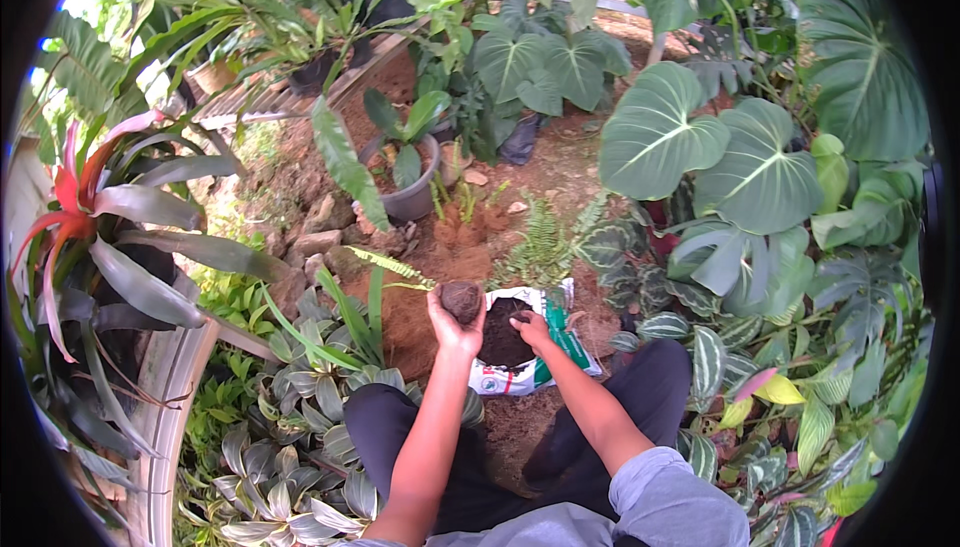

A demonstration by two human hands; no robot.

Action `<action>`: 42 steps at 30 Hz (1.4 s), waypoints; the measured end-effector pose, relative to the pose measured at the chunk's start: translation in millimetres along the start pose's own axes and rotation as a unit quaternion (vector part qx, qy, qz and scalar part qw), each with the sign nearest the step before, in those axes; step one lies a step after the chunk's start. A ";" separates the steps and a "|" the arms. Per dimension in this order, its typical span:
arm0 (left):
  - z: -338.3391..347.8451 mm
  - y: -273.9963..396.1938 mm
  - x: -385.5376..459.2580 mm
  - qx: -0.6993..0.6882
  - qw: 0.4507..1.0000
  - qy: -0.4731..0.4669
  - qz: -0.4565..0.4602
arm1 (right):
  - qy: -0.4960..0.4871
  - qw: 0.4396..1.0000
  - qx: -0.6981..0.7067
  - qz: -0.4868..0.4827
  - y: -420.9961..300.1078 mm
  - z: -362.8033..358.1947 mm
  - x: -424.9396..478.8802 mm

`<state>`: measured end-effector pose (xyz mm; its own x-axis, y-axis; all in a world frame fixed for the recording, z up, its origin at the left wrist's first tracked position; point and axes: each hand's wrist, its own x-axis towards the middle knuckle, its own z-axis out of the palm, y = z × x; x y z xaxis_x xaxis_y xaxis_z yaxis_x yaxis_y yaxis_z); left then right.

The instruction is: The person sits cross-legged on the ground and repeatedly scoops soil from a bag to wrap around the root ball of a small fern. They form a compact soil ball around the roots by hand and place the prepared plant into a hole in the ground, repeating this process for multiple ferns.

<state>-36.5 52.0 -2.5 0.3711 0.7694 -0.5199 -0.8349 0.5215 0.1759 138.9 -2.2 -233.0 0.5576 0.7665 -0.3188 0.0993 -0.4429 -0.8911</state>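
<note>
A round brown root ball (460, 301) rests in my left hand (453, 335), cupped under and around it. A pale green fern frond (394, 266) reaches out to the left from beside the ball. My right hand (535, 332) is over the opening of a white and green plastic bag (559, 376), its fingers bent around a bit of dark soil at the fingertips. Dark potting soil (504, 344) fills the bag's torn opening. The bag lies on the ground between my knees and bears printing.
Behind the bag grows a green fern (541, 243); small fern clumps (461, 209) with brown root balls sit farther back. A grey plant pot (412, 191) stands near rocks (315, 243). Broad-leaved plants (664, 131) crowd the right, and a red-centred bromeliad (79, 217) leans in left.
</note>
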 end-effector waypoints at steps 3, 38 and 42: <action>-10.3 10.8 5.3 0.000 1.000 0.006 0.006 | -0.085 0.976 0.172 0.101 -41.1 -9.3 -15.7; -23.2 -11.2 -16.9 0.129 0.979 -0.155 0.009 | -0.215 0.856 0.457 0.108 -141.5 -71.1 -72.6; -20.2 -21.0 -16.3 0.181 0.973 -0.136 0.041 | -0.200 0.861 0.463 0.072 -152.4 -68.1 -80.5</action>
<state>-33.2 21.1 -14.6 0.4438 0.8579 -0.2591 -0.6867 0.5113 0.5168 135.0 -28.1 -49.6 0.1619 0.9156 -0.3681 -0.7491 -0.1288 -0.6498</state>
